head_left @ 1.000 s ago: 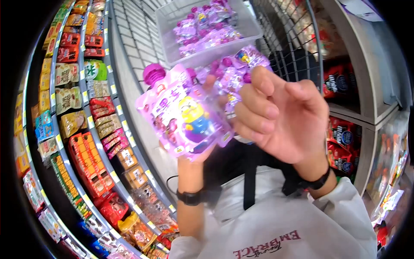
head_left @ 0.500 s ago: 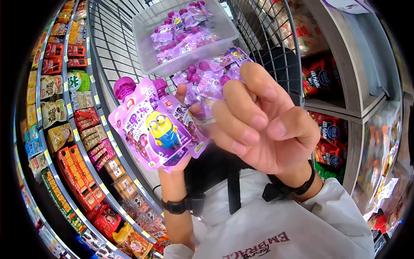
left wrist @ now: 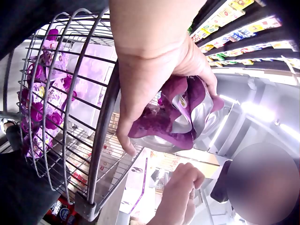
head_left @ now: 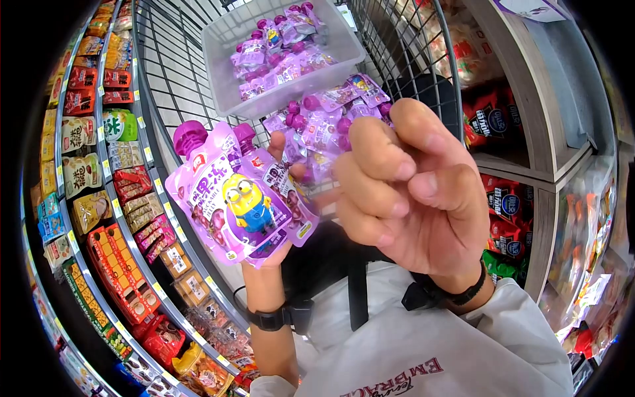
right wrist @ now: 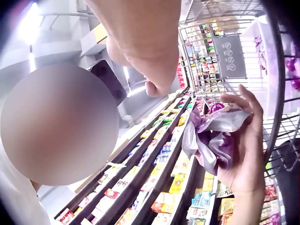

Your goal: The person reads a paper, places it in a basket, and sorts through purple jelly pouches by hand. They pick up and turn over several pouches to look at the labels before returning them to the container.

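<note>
1. One wire cart (head_left: pixel 454 73) holds a translucent tub (head_left: pixel 314 83).
2. Glossy purple pouches (head_left: pixel 215 198), gripped in the left hand (right wrist: pixel 249 161) near the cart, show a yellow-and-blue cartoon figure and ridged caps (head_left: pixel 190 137).
3. Right hand (head_left: pixel 417 192), near them, is empty, loosely curled.
4. Its thumb (head_left: pixel 456 188) bends closer to the fingers (head_left: pixel 387 159) than a second ago.

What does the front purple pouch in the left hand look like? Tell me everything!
The front pouch is shiny purple and looks like soft plastic, with a ridged purple cap on top. Its face shows dark lettering, purple fruit and a yellow cartoon figure in goggles and blue overalls. It tilts, cap end toward the head view's upper left. The left hand holds it, and it partly covers another pouch.
</note>
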{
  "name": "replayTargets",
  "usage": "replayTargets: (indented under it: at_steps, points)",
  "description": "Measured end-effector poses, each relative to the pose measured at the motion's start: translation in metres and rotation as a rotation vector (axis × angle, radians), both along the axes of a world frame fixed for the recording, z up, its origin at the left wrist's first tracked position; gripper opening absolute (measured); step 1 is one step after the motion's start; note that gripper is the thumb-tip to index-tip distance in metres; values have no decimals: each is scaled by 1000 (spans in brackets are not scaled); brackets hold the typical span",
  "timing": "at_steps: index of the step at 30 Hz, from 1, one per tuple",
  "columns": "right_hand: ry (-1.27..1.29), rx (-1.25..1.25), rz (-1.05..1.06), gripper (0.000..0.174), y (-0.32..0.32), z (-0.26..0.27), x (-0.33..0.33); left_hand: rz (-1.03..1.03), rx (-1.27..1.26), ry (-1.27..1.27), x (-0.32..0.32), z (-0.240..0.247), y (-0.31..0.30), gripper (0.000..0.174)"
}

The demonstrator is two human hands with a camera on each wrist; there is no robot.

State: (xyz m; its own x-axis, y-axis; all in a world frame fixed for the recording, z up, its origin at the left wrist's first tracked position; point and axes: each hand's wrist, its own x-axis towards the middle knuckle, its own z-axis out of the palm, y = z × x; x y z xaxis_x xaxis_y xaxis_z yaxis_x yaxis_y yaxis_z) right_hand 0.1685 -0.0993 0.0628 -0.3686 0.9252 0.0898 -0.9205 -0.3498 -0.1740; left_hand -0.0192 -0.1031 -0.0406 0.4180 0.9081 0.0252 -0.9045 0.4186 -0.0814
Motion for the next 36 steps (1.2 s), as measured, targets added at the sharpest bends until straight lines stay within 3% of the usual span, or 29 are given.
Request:
replayTargets:
  at_steps: [21,23,27,29,30,32,36]
  points:
    - [-218,-57,10,28,-2,9,-3,20,-150,131,-1,16,-3,55]
    - [-236,-51,22,28,-2,10,-3,-24,26,67,-1,11,1,59]
    - [-256,-95,11,28,-3,13,-4,-8,38,-2,5,13,-2,61]
    - [-258,-104,7,29,-3,13,-4,101,-394,-265,14,34,-8,60]
    - [-268,-108,8,29,-3,13,-4,102,-394,-265,11,28,-6,60]
    - [-278,-113,9,29,-3,12,-4,35,17,47,1,9,-1,59]
    - [-259,-103,1,30,-1,10,-6,27,64,49,1,6,0,58]
